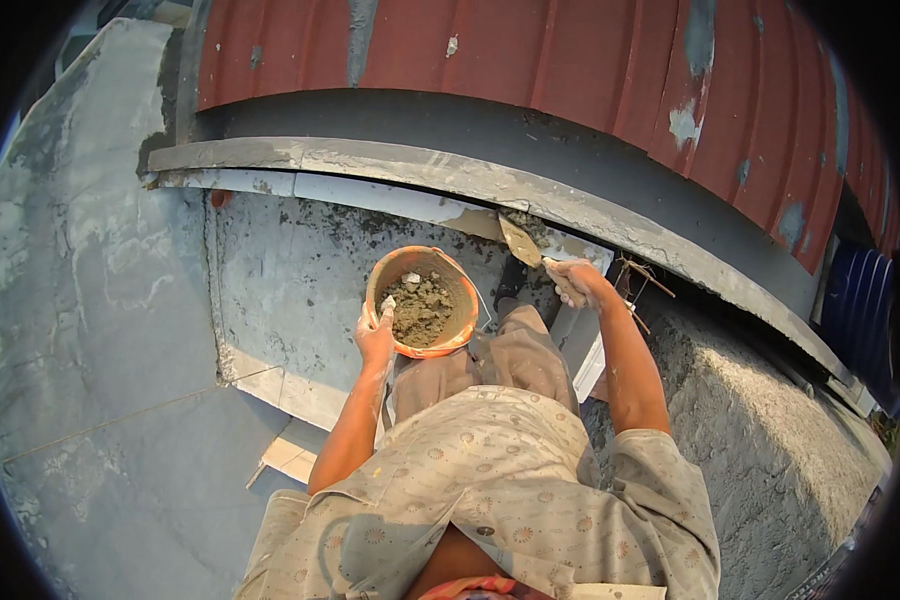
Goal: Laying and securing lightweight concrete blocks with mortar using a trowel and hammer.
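Note:
An orange bucket [464, 283] partly filled with grey-brown wet mortar [420, 308] is in front of my legs. My left hand [376, 335] grips its near left rim, with the thumb over the edge. A trowel [519, 240] is in my right hand [582, 282], fingers wrapped round its handle. The trowel's blade points up and left, close under the concrete ledge [410, 165]. A patch of mortar [530, 226] shows beside the blade. Both hands look dusty.
Beyond the ledge rises a red ribbed metal roof [530, 50]. A grey plastered wall [90, 250] stands on the left. At the right are a rough cement surface [740, 420], thin rods [642, 280] sticking out, and a blue ribbed object [858, 320].

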`<state>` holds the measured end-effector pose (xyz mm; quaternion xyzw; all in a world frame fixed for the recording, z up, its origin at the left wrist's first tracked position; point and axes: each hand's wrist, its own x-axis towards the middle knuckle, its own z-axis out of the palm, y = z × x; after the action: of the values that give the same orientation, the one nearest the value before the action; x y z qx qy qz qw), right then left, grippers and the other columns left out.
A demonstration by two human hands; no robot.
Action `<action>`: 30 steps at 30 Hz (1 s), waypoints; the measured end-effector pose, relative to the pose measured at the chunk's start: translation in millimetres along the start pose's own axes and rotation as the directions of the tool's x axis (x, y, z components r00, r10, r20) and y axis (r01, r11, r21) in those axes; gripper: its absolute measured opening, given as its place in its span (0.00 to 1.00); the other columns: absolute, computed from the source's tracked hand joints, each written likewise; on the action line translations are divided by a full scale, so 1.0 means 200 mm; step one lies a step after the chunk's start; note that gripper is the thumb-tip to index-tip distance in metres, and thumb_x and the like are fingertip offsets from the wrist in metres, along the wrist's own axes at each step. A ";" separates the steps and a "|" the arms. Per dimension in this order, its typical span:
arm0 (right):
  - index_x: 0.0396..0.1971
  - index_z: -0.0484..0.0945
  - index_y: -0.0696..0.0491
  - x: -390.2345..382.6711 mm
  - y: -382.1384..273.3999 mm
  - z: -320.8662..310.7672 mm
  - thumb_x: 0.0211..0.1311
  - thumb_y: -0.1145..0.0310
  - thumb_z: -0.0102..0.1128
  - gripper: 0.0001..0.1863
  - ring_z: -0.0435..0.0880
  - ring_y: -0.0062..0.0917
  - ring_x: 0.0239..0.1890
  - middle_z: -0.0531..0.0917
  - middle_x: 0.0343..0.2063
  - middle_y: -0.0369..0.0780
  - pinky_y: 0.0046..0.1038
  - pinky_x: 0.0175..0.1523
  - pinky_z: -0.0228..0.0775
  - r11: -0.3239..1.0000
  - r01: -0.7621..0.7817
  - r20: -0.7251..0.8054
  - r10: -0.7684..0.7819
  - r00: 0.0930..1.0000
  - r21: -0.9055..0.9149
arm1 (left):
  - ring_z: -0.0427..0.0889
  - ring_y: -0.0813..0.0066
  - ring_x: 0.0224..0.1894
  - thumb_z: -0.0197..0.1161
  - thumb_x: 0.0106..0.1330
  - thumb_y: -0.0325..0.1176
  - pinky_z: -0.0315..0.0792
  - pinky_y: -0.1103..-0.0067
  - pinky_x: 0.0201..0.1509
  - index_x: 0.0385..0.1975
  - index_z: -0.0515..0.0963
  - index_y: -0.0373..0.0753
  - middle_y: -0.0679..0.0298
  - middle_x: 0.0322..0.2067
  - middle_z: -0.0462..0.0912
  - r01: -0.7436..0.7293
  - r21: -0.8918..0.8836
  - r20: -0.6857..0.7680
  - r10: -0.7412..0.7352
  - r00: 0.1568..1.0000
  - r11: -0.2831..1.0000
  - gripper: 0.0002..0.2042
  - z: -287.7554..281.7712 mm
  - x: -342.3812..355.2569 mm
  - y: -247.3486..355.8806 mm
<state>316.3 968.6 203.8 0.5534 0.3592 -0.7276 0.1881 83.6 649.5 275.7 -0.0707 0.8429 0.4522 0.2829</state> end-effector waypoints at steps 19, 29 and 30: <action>0.41 0.73 0.57 -0.32 0.30 -0.13 0.62 0.62 0.57 0.14 0.73 0.24 0.14 0.76 0.21 0.40 0.29 0.15 0.63 0.990 0.057 -0.055 -0.064 0.996 -0.126 | 0.73 0.70 0.56 0.61 0.63 0.25 0.65 0.78 0.59 0.60 0.67 0.30 0.56 0.55 0.74 -0.055 0.015 0.137 0.053 0.989 0.998 0.24 0.10 -0.03 -0.07; 0.54 0.69 0.59 0.00 0.49 0.61 0.56 0.64 0.64 0.28 0.84 0.37 0.33 0.82 0.36 0.48 0.35 0.38 0.77 0.967 0.235 -0.738 -0.086 0.670 0.101 | 0.77 0.75 0.47 0.59 0.64 0.24 0.70 0.79 0.51 0.57 0.70 0.32 0.60 0.48 0.78 -0.058 0.057 0.153 0.049 0.987 0.997 0.20 -0.10 0.26 -0.07; 0.55 0.69 0.58 0.18 0.56 0.69 0.55 0.64 0.64 0.28 0.83 0.41 0.41 0.81 0.39 0.50 0.37 0.44 0.76 0.969 0.237 -0.763 -0.101 0.638 0.069 | 0.78 0.76 0.44 0.58 0.65 0.24 0.72 0.79 0.49 0.56 0.71 0.33 0.62 0.46 0.79 -0.043 0.055 0.202 0.031 0.979 0.998 0.19 -0.09 0.28 -0.04</action>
<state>286.8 797.0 152.9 0.7822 0.3942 -0.4734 -0.0930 32.2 638.5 246.9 -0.0003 0.8242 0.4370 0.3601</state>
